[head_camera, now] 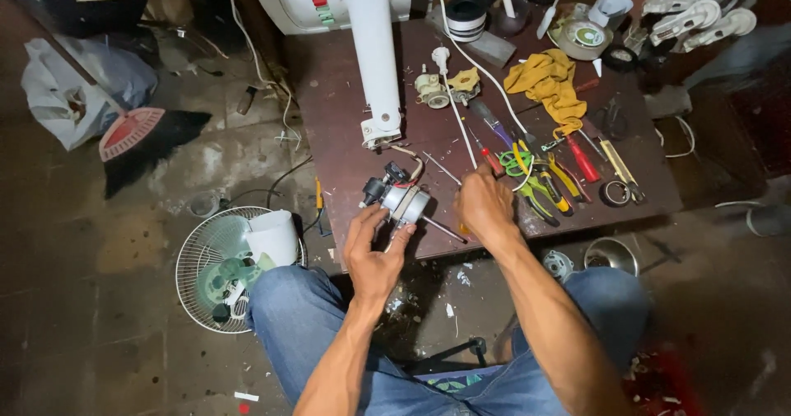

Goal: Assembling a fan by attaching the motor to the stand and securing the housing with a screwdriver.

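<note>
Head view: small fan motor (401,199), grey metal body with black end cap and thin shaft, is sitting at the near edge of the dark brown table (346,128). Left hand (372,251) is reaching in from below, fingers curling around the motor's underside, thumb pressing its side. Right hand (484,204) is hovering just beside it, knuckles up, fingers closing on a thin tool with an orange handle (463,229). White plastic fan stand (375,62) is lying behind the motor. Pliers (540,187), screwdrivers and a crumpled yellow rag (548,82) are lying to the right. Wire fan guard (210,264) is resting on the floor.
</note>
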